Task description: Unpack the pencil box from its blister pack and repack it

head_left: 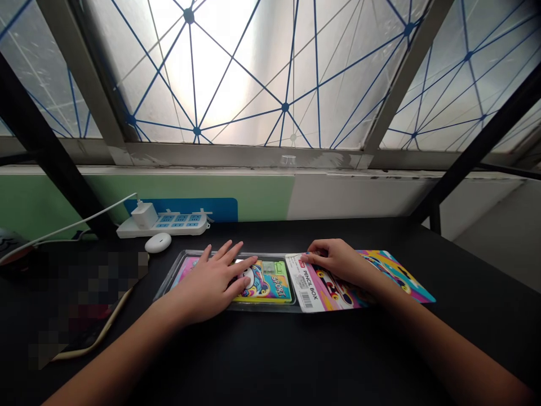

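Note:
My left hand (211, 285) lies with fingers spread over a colourful pencil box (266, 282) set in a clear plastic tray (270, 308). Printed on the box's visible end are the word "SPORT" and a cartoon figure; my hand covers its middle. On the right, a bright printed card (310, 290) marked "PENCIL BOX" overlaps the tray's right end and extends beyond it. My right hand (338, 260) is on this card, its fingers curled and closed at the card's upper left edge. My right wrist and forearm cover part of the card's print.
A white power strip (186, 224) with a plugged-in charger (144, 215) stands by the wall. In front of it sits a small white rounded case (158, 242). A partly blurred-out dark object with a pale edge (99, 338) lies at left. Black slanted bars flank the black table (270, 361).

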`<state>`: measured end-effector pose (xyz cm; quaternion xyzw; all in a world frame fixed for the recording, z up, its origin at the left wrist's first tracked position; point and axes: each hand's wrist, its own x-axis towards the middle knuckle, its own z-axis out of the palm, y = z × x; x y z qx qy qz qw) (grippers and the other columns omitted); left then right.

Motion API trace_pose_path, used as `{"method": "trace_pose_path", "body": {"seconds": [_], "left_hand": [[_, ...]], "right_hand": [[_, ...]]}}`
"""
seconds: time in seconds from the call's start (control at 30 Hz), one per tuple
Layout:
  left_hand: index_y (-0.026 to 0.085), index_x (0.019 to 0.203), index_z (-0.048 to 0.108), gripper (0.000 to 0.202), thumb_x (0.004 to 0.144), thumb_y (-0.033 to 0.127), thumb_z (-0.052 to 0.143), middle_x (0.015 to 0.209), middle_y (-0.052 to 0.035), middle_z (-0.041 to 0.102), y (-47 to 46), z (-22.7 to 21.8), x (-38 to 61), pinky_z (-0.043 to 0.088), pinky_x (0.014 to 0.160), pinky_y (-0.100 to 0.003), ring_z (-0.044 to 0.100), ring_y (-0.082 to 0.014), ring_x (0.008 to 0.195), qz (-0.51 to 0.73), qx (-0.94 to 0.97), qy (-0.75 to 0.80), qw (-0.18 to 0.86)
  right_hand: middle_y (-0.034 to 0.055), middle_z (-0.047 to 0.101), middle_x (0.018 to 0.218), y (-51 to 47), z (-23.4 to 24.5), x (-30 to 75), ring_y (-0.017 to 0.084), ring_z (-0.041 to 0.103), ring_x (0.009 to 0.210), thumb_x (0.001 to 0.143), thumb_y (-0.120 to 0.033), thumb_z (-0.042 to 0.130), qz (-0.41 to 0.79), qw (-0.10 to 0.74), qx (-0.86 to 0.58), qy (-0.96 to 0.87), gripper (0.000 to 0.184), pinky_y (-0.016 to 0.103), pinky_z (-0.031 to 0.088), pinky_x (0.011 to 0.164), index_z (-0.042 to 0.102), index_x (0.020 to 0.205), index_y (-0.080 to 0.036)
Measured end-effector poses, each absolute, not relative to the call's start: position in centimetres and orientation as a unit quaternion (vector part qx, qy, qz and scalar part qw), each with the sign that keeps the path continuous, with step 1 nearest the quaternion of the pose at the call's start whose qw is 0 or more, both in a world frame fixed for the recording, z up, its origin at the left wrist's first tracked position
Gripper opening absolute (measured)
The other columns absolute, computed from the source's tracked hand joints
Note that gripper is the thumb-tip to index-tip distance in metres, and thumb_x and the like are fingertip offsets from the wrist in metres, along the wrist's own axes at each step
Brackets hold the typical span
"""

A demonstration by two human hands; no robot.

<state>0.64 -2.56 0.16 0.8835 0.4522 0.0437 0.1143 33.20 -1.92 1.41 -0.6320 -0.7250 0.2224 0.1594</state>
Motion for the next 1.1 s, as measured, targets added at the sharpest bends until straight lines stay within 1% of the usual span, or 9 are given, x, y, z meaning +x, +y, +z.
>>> {"method": "trace_pose_path", "body": {"seconds": [0.23, 0.37, 0.47, 0.57, 0.67, 0.77, 0.9, 0.97, 1.1], "left_hand": [[0.039, 0.15, 0.04, 0.052, 0.102, 0.056, 0.03, 0.165, -0.0022, 0.023, -4.0, 0.2, 2.9, 0.008, 0.118, -0.064, 0.01, -0.0315, 0.153, 0.073, 0.874, 0.46, 0.137], [0.034, 0.15, 0.042, 0.051, 0.103, 0.052, 0.031, 0.164, -0.0016, 0.025, -5.2, 0.9, 4.0, 0.006, 0.121, -0.06, 0.01, -0.0278, 0.153, 0.14, 0.86, 0.427, 0.243], [0.033, 0.143, 0.05, 0.047, 0.103, 0.051, 0.034, 0.161, -0.001, 0.034, -5.2, 1.7, 3.4, 0.017, 0.121, -0.054, 0.024, -0.0276, 0.15, 0.224, 0.815, 0.415, 0.336], [0.03, 0.129, 0.062, 0.043, 0.1, 0.053, 0.04, 0.151, -0.0022, 0.051, -4.0, 1.9, 2.1, 0.033, 0.117, -0.045, 0.043, -0.0286, 0.141, 0.293, 0.777, 0.43, 0.354], [0.028, 0.118, 0.068, 0.041, 0.098, 0.055, 0.044, 0.139, -0.003, 0.062, -2.6, 1.2, 1.2, 0.037, 0.114, -0.043, 0.052, -0.0294, 0.133, 0.328, 0.762, 0.457, 0.32], [0.025, 0.117, 0.067, 0.043, 0.1, 0.054, 0.04, 0.134, -0.0044, 0.065, -2.0, 0.1, 1.1, 0.04, 0.112, -0.043, 0.057, -0.0281, 0.127, 0.367, 0.733, 0.474, 0.322], [0.027, 0.124, 0.063, 0.044, 0.101, 0.055, 0.037, 0.138, -0.0037, 0.061, -2.7, -0.8, 2.0, 0.037, 0.114, -0.043, 0.049, -0.0262, 0.135, 0.404, 0.716, 0.451, 0.347], [0.029, 0.126, 0.061, 0.045, 0.102, 0.056, 0.035, 0.141, -0.0029, 0.059, -3.1, -0.9, 2.3, 0.035, 0.115, -0.044, 0.043, -0.0259, 0.14, 0.409, 0.714, 0.449, 0.349], [0.028, 0.128, 0.058, 0.048, 0.103, 0.057, 0.029, 0.14, -0.004, 0.06, -3.4, -0.8, 2.3, 0.031, 0.117, -0.05, 0.046, -0.0265, 0.138, 0.411, 0.714, 0.448, 0.349]], "right_hand": [[0.006, 0.07, 0.09, -2.9, 0.2, 29.6, 0.022, 0.063, 0.08, 0.093, -0.054, 0.053, 0.191, 0.171, -0.598, -0.759, 0.037, 0.031, 0.044, 0.067, 0.07, 0.088, -0.022], [0.0062, 0.066, 0.093, -3.3, -0.1, 28.3, 0.022, 0.061, 0.081, 0.095, -0.052, 0.05, 0.17, 0.158, -0.588, -0.775, 0.035, 0.032, 0.044, 0.07, 0.067, 0.089, -0.022], [0.0057, 0.065, 0.093, -3.3, 0.2, 28.5, 0.021, 0.061, 0.082, 0.095, -0.054, 0.051, 0.188, 0.148, -0.584, -0.775, 0.037, 0.032, 0.043, 0.07, 0.066, 0.088, -0.022], [0.0057, 0.066, 0.095, -2.8, 0.7, 29.6, 0.022, 0.061, 0.083, 0.094, -0.054, 0.052, 0.212, 0.141, -0.581, -0.773, 0.037, 0.031, 0.044, 0.071, 0.066, 0.088, -0.021], [0.0061, 0.067, 0.097, -2.4, 1.5, 31.7, 0.024, 0.063, 0.087, 0.091, -0.056, 0.054, 0.229, 0.114, -0.581, -0.773, 0.038, 0.033, 0.045, 0.074, 0.068, 0.093, -0.021], [0.0056, 0.068, 0.106, -2.2, 2.5, 34.0, 0.027, 0.064, 0.096, 0.082, -0.061, 0.065, 0.292, 0.066, -0.572, -0.764, 0.047, 0.033, 0.048, 0.08, 0.067, 0.109, -0.023], [0.0065, 0.068, 0.118, -1.8, 3.1, 34.8, 0.03, 0.064, 0.106, 0.071, -0.064, 0.075, 0.319, 0.038, -0.586, -0.744, 0.066, 0.035, 0.05, 0.088, 0.063, 0.122, -0.024], [0.0078, 0.067, 0.122, -1.6, 3.1, 33.8, 0.031, 0.063, 0.109, 0.071, -0.065, 0.074, 0.308, 0.04, -0.58, -0.753, 0.067, 0.036, 0.049, 0.091, 0.063, 0.122, -0.023], [0.0096, 0.067, 0.119, -0.7, 3.0, 29.2, 0.029, 0.065, 0.103, 0.074, -0.067, 0.07, 0.261, 0.033, -0.539, -0.8, 0.064, 0.035, 0.051, 0.087, 0.065, 0.119, -0.022]]}}
